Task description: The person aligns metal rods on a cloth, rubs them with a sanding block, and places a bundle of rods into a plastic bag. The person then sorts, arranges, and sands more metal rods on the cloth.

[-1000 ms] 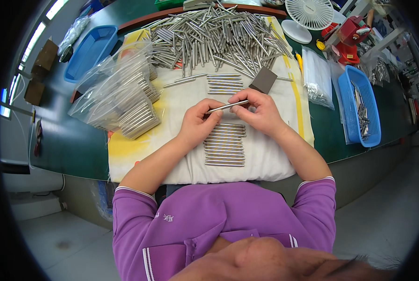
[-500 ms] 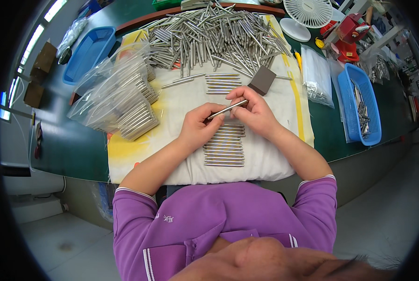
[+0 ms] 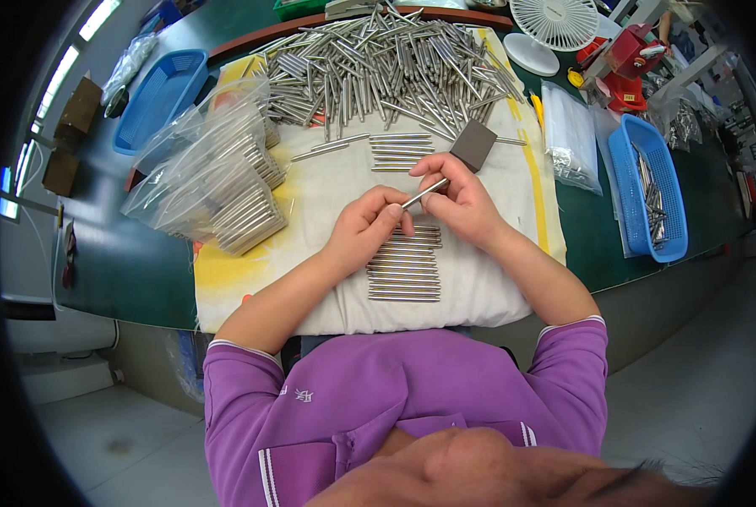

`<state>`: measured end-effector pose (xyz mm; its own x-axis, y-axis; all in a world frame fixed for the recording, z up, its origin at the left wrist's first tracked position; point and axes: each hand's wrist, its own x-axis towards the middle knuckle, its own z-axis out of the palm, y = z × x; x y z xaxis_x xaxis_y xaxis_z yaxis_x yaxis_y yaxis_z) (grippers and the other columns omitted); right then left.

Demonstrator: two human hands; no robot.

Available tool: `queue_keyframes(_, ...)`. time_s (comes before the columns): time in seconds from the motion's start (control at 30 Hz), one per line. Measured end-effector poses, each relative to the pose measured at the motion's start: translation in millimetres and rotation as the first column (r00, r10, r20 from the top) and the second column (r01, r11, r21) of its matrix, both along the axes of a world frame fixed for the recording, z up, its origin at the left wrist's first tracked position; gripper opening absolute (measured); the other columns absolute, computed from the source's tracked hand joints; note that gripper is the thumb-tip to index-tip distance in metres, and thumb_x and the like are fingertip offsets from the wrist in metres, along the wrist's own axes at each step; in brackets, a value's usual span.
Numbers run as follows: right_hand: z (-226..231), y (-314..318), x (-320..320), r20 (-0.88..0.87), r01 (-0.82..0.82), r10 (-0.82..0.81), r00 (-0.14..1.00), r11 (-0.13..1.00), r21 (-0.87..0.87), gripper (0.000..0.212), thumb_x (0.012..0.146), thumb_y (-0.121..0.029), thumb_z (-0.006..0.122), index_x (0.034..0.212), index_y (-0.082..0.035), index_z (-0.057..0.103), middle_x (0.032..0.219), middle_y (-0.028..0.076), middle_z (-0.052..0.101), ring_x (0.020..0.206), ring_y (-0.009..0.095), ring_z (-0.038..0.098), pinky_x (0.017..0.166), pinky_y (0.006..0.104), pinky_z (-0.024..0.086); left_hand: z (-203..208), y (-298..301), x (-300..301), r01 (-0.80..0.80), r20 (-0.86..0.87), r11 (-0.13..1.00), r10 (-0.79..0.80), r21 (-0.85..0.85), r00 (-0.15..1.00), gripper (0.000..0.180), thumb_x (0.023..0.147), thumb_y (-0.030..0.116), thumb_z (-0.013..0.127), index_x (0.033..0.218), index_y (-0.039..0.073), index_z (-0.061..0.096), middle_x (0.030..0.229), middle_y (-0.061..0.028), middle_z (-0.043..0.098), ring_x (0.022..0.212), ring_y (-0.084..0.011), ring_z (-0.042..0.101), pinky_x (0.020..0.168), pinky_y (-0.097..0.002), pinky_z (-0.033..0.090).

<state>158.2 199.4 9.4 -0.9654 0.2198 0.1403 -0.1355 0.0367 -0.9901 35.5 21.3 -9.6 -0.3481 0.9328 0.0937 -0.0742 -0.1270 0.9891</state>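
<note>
Between my hands is a thin shiny metal rod (image 3: 423, 194), tilted up toward the right. My left hand (image 3: 368, 221) pinches its lower end between thumb and fingers. The thumb and fingers of my right hand (image 3: 457, 199) close around its upper end. Just below my hands lies a neat row of metal rods (image 3: 403, 275), side by side on the white cloth (image 3: 319, 300). A smaller group of rods (image 3: 401, 152) lies beyond my hands. Beside it, near my right fingers, rests a dark brown block (image 3: 473, 145).
A big loose heap of metal rods (image 3: 378, 68) covers the cloth's far end. Clear plastic bags of rods (image 3: 247, 211) lie at the left. Blue baskets stand on both sides, the right basket (image 3: 673, 203) holding metal parts. Plastic bags (image 3: 571, 139) and a white fan (image 3: 555, 21) sit at the right.
The rod between my hands has turned to a steeper slant. My left fingers have shifted along toward its lower end, and my left hand has moved slightly right.
</note>
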Motion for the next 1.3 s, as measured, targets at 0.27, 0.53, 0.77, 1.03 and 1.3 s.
queue_keyframes(0.27, 8, -7, -1, -0.070, 0.007, -0.013, 0.997, 0.996, -0.086, 0.044, 0.090, 0.000, 0.055, 0.133, -0.005, 0.048, 0.082, -0.001, 0.054, 0.075, 0.005, 0.058, 0.067, 0.0220, 0.044, 18, 0, 3, 0.231, 0.320, 0.964, -0.178, -0.134, 0.930, 0.015, 0.104, 0.017, 0.052, 0.114, 0.006, 0.053, 0.091, -0.0103, 0.069, 0.056, -0.0057, 0.049, 0.051, -0.0195, 0.039)
queue_keyframes(0.53, 9, -3, 1, -0.026, -0.107, 0.105, 0.994, 0.987, -0.121, 0.046, 0.090, 0.000, 0.055, 0.135, -0.005, 0.047, 0.084, 0.001, 0.054, 0.078, 0.009, 0.062, 0.072, 0.0240, 0.047, 16, 0, 7, 0.272, 0.424, 0.957, -0.208, -0.097, 0.881, 0.012, 0.103, 0.017, 0.054, 0.110, 0.008, 0.052, 0.091, -0.0136, 0.069, 0.053, -0.0082, 0.052, 0.048, -0.0208, 0.041)
queue_keyframes(0.77, 8, -3, 2, -0.014, -0.104, 0.103, 0.995, 0.988, -0.116, 0.044, 0.090, 0.000, 0.054, 0.133, -0.005, 0.047, 0.085, 0.002, 0.055, 0.077, 0.009, 0.062, 0.071, 0.0244, 0.048, 11, 1, 6, 0.285, 0.446, 0.955, -0.220, -0.084, 0.868, 0.010, 0.102, 0.012, 0.055, 0.110, 0.008, 0.051, 0.091, -0.0140, 0.070, 0.054, -0.0093, 0.055, 0.048, -0.0212, 0.043)
queue_keyframes(1.03, 7, -5, 0, -0.027, -0.087, 0.084, 0.996, 0.989, -0.116, 0.042, 0.088, 0.001, 0.055, 0.130, -0.005, 0.049, 0.080, 0.000, 0.054, 0.072, 0.007, 0.060, 0.065, 0.0229, 0.044, 10, 1, 7, 0.289, 0.455, 0.953, -0.219, -0.090, 0.863, 0.009, 0.102, 0.012, 0.056, 0.109, 0.008, 0.051, 0.091, -0.0137, 0.070, 0.054, -0.0098, 0.055, 0.048, -0.0217, 0.043)
queue_keyframes(1.3, 9, -3, 2, -0.009, -0.101, 0.101, 0.995, 0.986, -0.130, 0.039, 0.088, 0.001, 0.056, 0.126, -0.005, 0.048, 0.084, 0.001, 0.055, 0.076, 0.008, 0.061, 0.069, 0.0233, 0.048, 12, 0, 6, 0.295, 0.457, 0.950, -0.221, -0.098, 0.861, 0.012, 0.103, 0.017, 0.055, 0.110, 0.008, 0.053, 0.089, -0.0128, 0.070, 0.051, -0.0081, 0.051, 0.046, -0.0201, 0.039)
